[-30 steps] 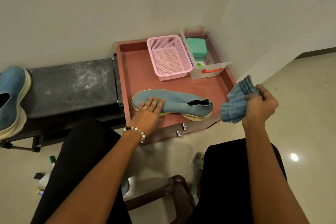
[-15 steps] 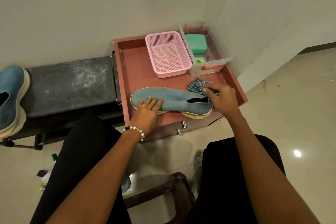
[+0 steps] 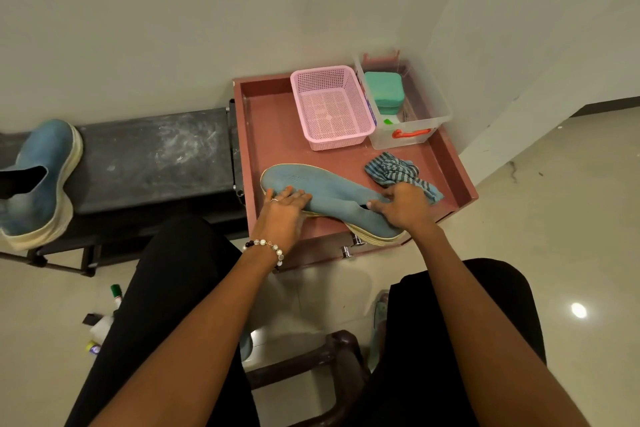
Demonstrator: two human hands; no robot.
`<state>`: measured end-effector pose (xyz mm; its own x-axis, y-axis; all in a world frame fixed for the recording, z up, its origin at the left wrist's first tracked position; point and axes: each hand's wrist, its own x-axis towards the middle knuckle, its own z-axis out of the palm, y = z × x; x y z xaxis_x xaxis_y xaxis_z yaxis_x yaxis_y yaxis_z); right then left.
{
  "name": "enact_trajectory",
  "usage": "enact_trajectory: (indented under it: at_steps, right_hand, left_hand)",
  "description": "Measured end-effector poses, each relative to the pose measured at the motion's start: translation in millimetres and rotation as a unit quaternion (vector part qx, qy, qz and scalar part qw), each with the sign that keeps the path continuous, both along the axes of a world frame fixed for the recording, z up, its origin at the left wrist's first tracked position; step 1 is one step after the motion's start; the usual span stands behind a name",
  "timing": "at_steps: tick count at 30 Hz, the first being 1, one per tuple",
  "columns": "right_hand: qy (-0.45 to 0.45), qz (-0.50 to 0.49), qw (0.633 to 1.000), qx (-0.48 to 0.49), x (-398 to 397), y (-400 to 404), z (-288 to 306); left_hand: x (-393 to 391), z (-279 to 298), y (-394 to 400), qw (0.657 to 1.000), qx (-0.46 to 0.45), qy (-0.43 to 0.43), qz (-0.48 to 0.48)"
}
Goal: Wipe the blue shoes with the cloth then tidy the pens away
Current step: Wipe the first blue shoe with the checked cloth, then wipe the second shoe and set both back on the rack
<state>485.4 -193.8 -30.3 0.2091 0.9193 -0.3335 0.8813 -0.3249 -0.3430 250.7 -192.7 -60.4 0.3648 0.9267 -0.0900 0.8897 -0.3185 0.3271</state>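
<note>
A: On the floor by the wall, we list a red tray [image 3: 446, 163], walled so its contents stay together.
B: Next, one blue shoe [image 3: 325, 196] across its front, heel overhanging; its mate [image 3: 41, 180] sits apart on the black bench [image 3: 152, 152].
A: Our left hand [image 3: 282, 210] lies flat on the toe, steadying; our right hand [image 3: 403, 206] curls around the collar.
B: Smallest, the striped cloth [image 3: 398, 172], loose behind the heel, unheld.
</note>
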Motion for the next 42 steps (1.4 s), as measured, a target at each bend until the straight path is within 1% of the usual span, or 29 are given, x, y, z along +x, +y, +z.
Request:
enact_trajectory:
  at_steps: [2, 4, 6, 7, 9, 11, 13, 15, 18, 19, 22, 24, 25, 27, 29, 30, 32, 34, 35, 38, 40, 42]
  right_hand:
    - [-0.044, 0.028, 0.999, -0.012, -5.5, -0.7, 4.9]
    - [-0.105, 0.094, 0.99, -0.018, -12.4, -3.2, 12.6]
    - [-0.132, 0.136, 0.982, -0.014, -16.6, -7.5, 17.5]
    - [-0.129, 0.143, 0.981, -0.01, -17.2, -10.0, 19.1]
    - [-0.106, 0.142, 0.984, 0.011, -19.7, -16.8, 21.4]
    - [-0.086, 0.137, 0.986, 0.032, -29.3, -26.8, 25.4]
    - [-0.066, 0.125, 0.988, 0.058, -44.8, -41.4, 32.1]
    - [-0.033, 0.101, 0.99, 0.092, -59.5, -55.8, 39.5]
    - [0.027, 0.031, 0.99, 0.135, -73.3, -70.4, 48.5]
    - [0.052, 0.009, 0.989, 0.14, -77.8, -73.7, 53.4]
    - [0.16, -0.042, 0.977, 0.138, -95.0, -79.3, 70.2]
    - [0.203, -0.056, 0.968, 0.134, -110.6, -77.5, 79.9]
    - [0.206, -0.048, 0.97, 0.123, -120.0, -73.9, 82.6]
    - [0.175, 0.002, 0.979, 0.101, -143.1, -61.3, 84.4]
    - [0.143, 0.074, 0.98, 0.113, -171.2, -44.3, 82.1]
    - [0.122, 0.105, 0.978, 0.134, -186.6, -34.0, 80.5]
    - [0.096, 0.132, 0.971, 0.177, -219.0, -12.4, 77.2]
    - [0.126, 0.133, 0.965, 0.189, -252.4, 7.5, 73.2]
    - [0.158, 0.121, 0.963, 0.18, -268.9, 17.5, 69.1]
    - [0.264, 0.04, 0.956, 0.119, -314.1, 45.7, 51.5]
    - [0.297, 0.005, 0.952, 0.081, -340.5, 61.1, 38.3]
    - [0.32, -0.01, 0.946, 0.057, -365.1, 76.0, 26.6]
  left_hand:
    - [5.0, 0.7, -3.4, 1.0, -0.022, 0.011, 0.009]
    - [11.5, -0.1, -7.1, 0.997, -0.075, 0.005, 0.028]
    - [19.1, 1.2, -10.7, 0.991, -0.118, -0.01, 0.062]
    - [22.9, 4.5, -12.8, 0.987, -0.135, -0.028, 0.085]
    - [30.6, 13.9, -17.9, 0.972, -0.166, -0.093, 0.14]
    - [37.6, 25.1, -27.2, 0.939, -0.216, -0.176, 0.202]
    - [43.8, 35.9, -40.3, 0.906, -0.252, -0.225, 0.255]
    - [46.3, 46.8, -52.1, 0.89, -0.238, -0.242, 0.306]
    - [36.8, 60.3, -59.9, 0.872, -0.16, -0.281, 0.368]
    - [29.7, 65.3, -60.8, 0.872, -0.137, -0.298, 0.362]
    - [0.2, 82.1, -60.7, 0.892, -0.095, -0.327, 0.298]
    - [-22.4, 93.1, -59.9, 0.893, -0.069, -0.348, 0.278]
    - [-33.8, 98.3, -60.3, 0.89, -0.049, -0.356, 0.28]
    - [-57.6, 107.7, -61.4, 0.883, -0.001, -0.365, 0.295]
    - [-82.9, 115.5, -58.1, 0.871, 0.033, -0.37, 0.321]
    - [-96.6, 118.2, -54.0, 0.867, 0.043, -0.368, 0.332]
    - [-126.4, 120.8, -42.0, 0.864, 0.048, -0.359, 0.35]
    - [-159.0, 117.1, -26.6, 0.86, 0.037, -0.352, 0.368]
    - [-175.5, 113.2, -18.5, 0.856, 0.028, -0.351, 0.377]
    - [-219.5, 97.6, 8.0, 0.85, 0.001, -0.347, 0.396]
    - [-242.7, 84.0, 28.0, 0.846, -0.011, -0.338, 0.411]
    - [-262.8, 69.4, 48.8, 0.838, -0.019, -0.338, 0.429]
